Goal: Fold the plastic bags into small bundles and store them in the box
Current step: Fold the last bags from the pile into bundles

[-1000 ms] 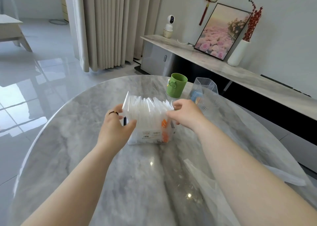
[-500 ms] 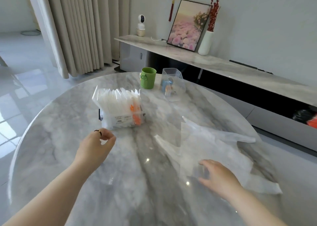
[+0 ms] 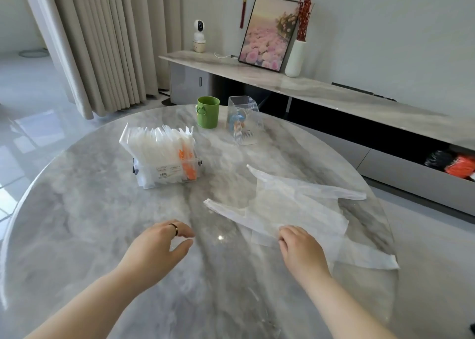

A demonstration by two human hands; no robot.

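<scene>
A clear plastic box [image 3: 154, 176] stands on the round marble table [image 3: 77, 223], packed with several upright folded white bags and an orange one. Translucent white plastic bags [image 3: 295, 205] lie spread flat at the right, handles pointing left and right. My right hand [image 3: 299, 248] lies on the near left edge of these bags, fingers curled down onto the plastic; whether it pinches the plastic is hidden. My left hand [image 3: 159, 246] hovers over bare table left of the bags, fingers loosely bent, holding nothing. It wears a ring.
A green cup [image 3: 207, 112] and a ribbed clear container [image 3: 244, 122] stand at the table's far side. Behind runs a long marble sideboard [image 3: 334, 94] with a picture, a white vase and a small camera. Curtains hang at the left.
Both hands left the box and drew back toward me. My right hand went to the flat bags at the right and slid to their near left edge; my left moved to mid-table.
</scene>
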